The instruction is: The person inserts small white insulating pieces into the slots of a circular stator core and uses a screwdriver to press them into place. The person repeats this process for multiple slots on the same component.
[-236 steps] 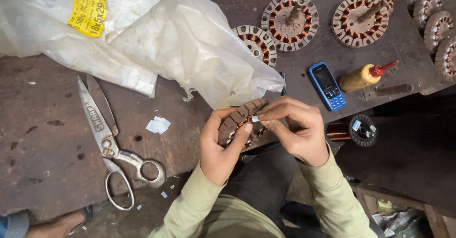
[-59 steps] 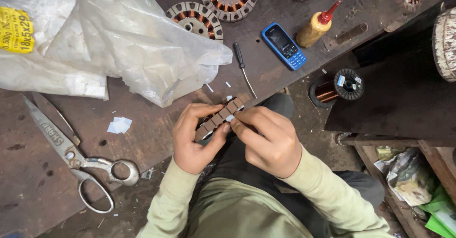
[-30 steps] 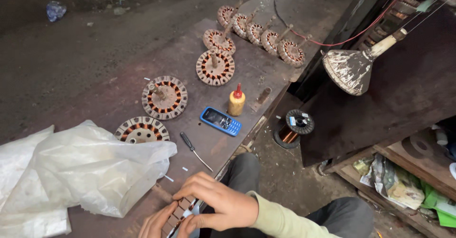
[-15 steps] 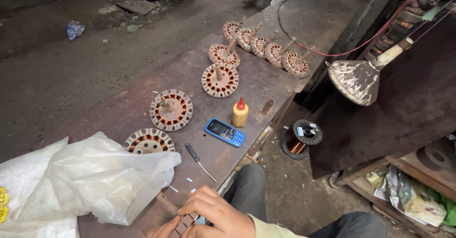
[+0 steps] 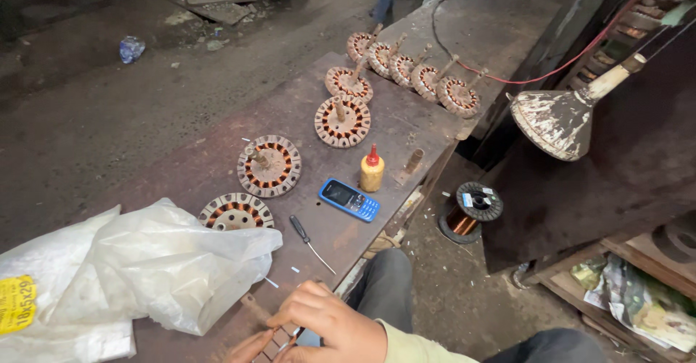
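Slid to the bottom edge since the earlier overhead view: right hand (image 5: 330, 327) over left hand (image 5: 250, 347), grip pinching the stator (image 5: 279, 336), tabletop (image 5: 304, 117) now filling the view.

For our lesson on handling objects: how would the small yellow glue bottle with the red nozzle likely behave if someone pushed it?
The glue bottle stands upright, narrow and tall, so it would probably tip. Its round body would then likely roll across the flat metal table. It looks like light plastic, so a gentle nudge may be enough.

A worn, rust-brown metal surface (image 5: 304, 109) ran toward one o'clock; grey concrete floor (image 5: 94, 109) at ten, paint-flecked lamp (image 5: 554, 120) at two.
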